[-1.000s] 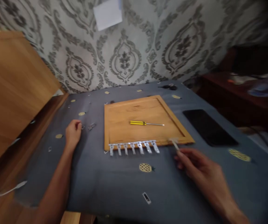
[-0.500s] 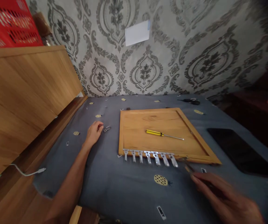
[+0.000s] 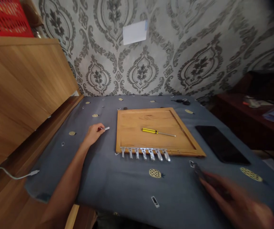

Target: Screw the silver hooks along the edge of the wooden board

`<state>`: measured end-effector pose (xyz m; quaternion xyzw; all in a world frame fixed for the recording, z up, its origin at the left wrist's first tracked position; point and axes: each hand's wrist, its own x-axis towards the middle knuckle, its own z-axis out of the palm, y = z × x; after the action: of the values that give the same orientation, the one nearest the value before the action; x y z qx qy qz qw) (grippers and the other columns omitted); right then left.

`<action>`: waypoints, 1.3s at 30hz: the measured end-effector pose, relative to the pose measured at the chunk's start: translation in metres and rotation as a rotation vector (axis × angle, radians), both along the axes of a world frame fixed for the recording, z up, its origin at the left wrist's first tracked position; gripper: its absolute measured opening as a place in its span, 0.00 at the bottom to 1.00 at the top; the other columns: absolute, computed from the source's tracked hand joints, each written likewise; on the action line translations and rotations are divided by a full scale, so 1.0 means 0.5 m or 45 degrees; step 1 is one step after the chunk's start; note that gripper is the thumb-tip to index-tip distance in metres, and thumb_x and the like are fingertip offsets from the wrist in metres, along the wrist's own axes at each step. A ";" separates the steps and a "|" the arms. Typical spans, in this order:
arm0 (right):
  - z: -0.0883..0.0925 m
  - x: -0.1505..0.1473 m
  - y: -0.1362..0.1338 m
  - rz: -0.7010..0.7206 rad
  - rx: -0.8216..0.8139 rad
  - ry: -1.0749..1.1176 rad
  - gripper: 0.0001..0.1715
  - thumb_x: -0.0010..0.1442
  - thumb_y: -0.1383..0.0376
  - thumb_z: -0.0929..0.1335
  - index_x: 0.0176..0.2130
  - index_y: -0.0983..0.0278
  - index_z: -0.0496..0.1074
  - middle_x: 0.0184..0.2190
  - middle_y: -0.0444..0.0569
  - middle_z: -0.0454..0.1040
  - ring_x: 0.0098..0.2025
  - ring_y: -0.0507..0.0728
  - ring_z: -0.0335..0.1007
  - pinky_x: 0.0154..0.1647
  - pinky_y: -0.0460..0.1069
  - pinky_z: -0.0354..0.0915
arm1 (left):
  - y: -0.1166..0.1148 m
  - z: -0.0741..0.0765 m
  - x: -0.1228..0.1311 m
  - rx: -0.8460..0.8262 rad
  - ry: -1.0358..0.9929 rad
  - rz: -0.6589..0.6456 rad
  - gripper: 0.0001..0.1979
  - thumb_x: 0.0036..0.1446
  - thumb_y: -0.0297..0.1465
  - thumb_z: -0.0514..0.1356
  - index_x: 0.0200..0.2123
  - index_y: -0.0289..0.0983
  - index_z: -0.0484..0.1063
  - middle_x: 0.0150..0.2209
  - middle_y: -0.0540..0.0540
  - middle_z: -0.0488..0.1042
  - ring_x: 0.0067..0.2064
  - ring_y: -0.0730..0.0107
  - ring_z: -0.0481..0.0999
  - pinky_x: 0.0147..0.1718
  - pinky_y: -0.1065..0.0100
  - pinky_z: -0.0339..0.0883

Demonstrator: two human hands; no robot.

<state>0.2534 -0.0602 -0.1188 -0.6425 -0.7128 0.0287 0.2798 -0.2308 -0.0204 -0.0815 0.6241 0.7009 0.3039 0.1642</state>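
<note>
My left hand point(image 3: 94, 133) pinches a small silver metal clip point(image 3: 106, 128) just above the cloth, left of a framed wooden board point(image 3: 132, 122). My right hand point(image 3: 237, 197), blurred by motion, is closed around a dark grey object point(image 3: 199, 172) whose kind I cannot make out. It is to the right of and below the board's near corner. Along the board's near edge several similar metal clips point(image 3: 144, 154) sit in a row, their ends hanging over the edge. A screwdriver point(image 3: 150, 130) with a yellow and black handle lies on the board.
A blue-grey cloth with pineapple prints point(image 3: 132, 187) covers the table. A black phone-like slab point(image 3: 220, 144) lies right of the board, and a dark tool point(image 3: 183, 101) near the back. A wooden cabinet point(image 3: 22, 76) borders the left, with a white cable point(image 3: 20, 176) below.
My left hand has taken hold of the metal clip that lay beside it on the cloth. My right hand has moved away from the board's near edge with the object it holds.
</note>
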 end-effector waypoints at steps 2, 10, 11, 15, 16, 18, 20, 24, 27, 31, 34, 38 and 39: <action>0.034 -0.036 -0.006 0.113 -0.123 0.213 0.30 0.52 0.36 0.64 0.34 0.53 0.79 0.25 0.48 0.81 0.22 0.62 0.77 0.20 0.52 0.72 | -0.004 0.010 0.016 -0.035 -0.111 -0.071 0.06 0.54 0.33 0.57 0.32 0.37 0.72 0.23 0.52 0.68 0.25 0.73 0.66 0.26 0.71 0.60; 0.157 -0.350 0.024 0.910 -0.375 0.792 0.15 0.64 0.59 0.64 0.48 0.61 0.72 0.31 0.49 0.78 0.29 0.55 0.75 0.31 0.49 0.70 | -0.039 0.046 0.103 -0.067 -0.326 -0.373 0.12 0.54 0.37 0.59 0.37 0.36 0.74 0.25 0.51 0.72 0.23 0.75 0.67 0.22 0.73 0.60; 0.157 -0.388 0.038 0.963 -0.431 0.838 0.16 0.65 0.60 0.64 0.50 0.62 0.71 0.29 0.47 0.76 0.27 0.54 0.74 0.29 0.48 0.69 | -0.046 0.049 0.107 -0.035 -0.316 -0.369 0.11 0.55 0.36 0.59 0.37 0.36 0.74 0.26 0.50 0.72 0.25 0.75 0.68 0.24 0.73 0.62; 0.131 -0.501 0.086 1.007 -0.733 0.889 0.07 0.65 0.65 0.64 0.41 0.65 0.70 0.21 0.41 0.70 0.20 0.49 0.68 0.20 0.43 0.61 | -0.079 0.049 0.099 0.105 -0.213 -0.297 0.06 0.56 0.32 0.59 0.34 0.36 0.74 0.31 0.49 0.75 0.33 0.71 0.72 0.33 0.71 0.64; 0.123 -0.519 0.092 0.984 -0.797 0.897 0.05 0.64 0.67 0.64 0.39 0.65 0.70 0.21 0.40 0.70 0.18 0.48 0.67 0.19 0.42 0.60 | -0.089 0.045 0.094 0.129 -0.181 -0.273 0.05 0.56 0.30 0.59 0.33 0.37 0.74 0.32 0.49 0.75 0.34 0.71 0.72 0.33 0.70 0.64; 0.109 -0.547 0.095 0.956 -0.880 0.883 0.02 0.62 0.70 0.65 0.37 0.64 0.68 0.21 0.38 0.69 0.16 0.47 0.65 0.18 0.41 0.58 | -0.109 0.035 0.082 0.162 -0.128 -0.230 0.04 0.57 0.29 0.59 0.33 0.37 0.74 0.31 0.49 0.75 0.33 0.71 0.72 0.33 0.70 0.63; 0.100 -0.567 0.092 0.935 -0.906 0.863 0.04 0.62 0.72 0.65 0.39 0.64 0.66 0.20 0.36 0.69 0.15 0.46 0.64 0.17 0.41 0.57 | -0.125 0.022 0.070 0.188 -0.088 -0.193 0.04 0.58 0.28 0.58 0.33 0.37 0.74 0.32 0.49 0.74 0.34 0.71 0.72 0.34 0.70 0.63; 0.098 -0.593 0.087 0.902 -0.965 0.766 0.06 0.62 0.74 0.65 0.35 0.64 0.66 0.18 0.36 0.68 0.14 0.47 0.64 0.18 0.42 0.57 | -0.147 -0.002 0.054 0.218 -0.028 -0.140 0.04 0.59 0.27 0.57 0.34 0.38 0.72 0.32 0.50 0.72 0.35 0.70 0.71 0.38 0.68 0.64; 0.101 -0.601 0.087 0.941 -0.942 0.667 0.11 0.62 0.75 0.65 0.29 0.64 0.65 0.18 0.38 0.69 0.16 0.47 0.65 0.19 0.42 0.58 | -0.159 -0.013 0.044 0.193 -0.010 -0.144 0.04 0.59 0.26 0.58 0.37 0.39 0.71 0.34 0.50 0.71 0.37 0.70 0.72 0.39 0.68 0.66; 0.105 -0.602 0.082 0.981 -0.782 0.553 0.11 0.60 0.75 0.66 0.27 0.63 0.66 0.17 0.39 0.70 0.18 0.49 0.67 0.23 0.44 0.60 | -0.169 -0.024 0.025 0.148 -0.020 -0.149 0.11 0.57 0.27 0.60 0.44 0.40 0.70 0.41 0.48 0.73 0.40 0.68 0.74 0.39 0.67 0.68; 0.109 -0.603 0.078 1.004 -0.725 0.529 0.11 0.60 0.75 0.66 0.28 0.63 0.66 0.18 0.39 0.71 0.19 0.50 0.69 0.25 0.44 0.60 | -0.169 -0.028 0.015 0.133 -0.036 -0.132 0.14 0.56 0.28 0.61 0.47 0.40 0.70 0.43 0.46 0.73 0.41 0.66 0.74 0.37 0.67 0.69; 0.118 -0.599 0.074 0.991 -0.760 0.637 0.10 0.60 0.74 0.66 0.29 0.63 0.66 0.19 0.39 0.72 0.19 0.49 0.70 0.24 0.44 0.60 | -0.172 -0.014 0.019 0.146 -0.089 -0.148 0.14 0.58 0.31 0.60 0.48 0.40 0.71 0.43 0.46 0.74 0.41 0.67 0.75 0.36 0.68 0.69; 0.120 -0.595 0.071 0.977 -0.798 0.695 0.09 0.60 0.73 0.66 0.29 0.63 0.66 0.20 0.39 0.72 0.19 0.49 0.69 0.23 0.44 0.59 | -0.175 -0.006 0.024 0.165 -0.119 -0.161 0.13 0.58 0.32 0.60 0.47 0.40 0.72 0.43 0.46 0.75 0.41 0.67 0.75 0.37 0.68 0.69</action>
<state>-0.0439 -0.0247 -0.0586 -0.3589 -0.7546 0.5038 0.2191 -0.2186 -0.1081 -0.0847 0.6616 0.6304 0.3663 0.1751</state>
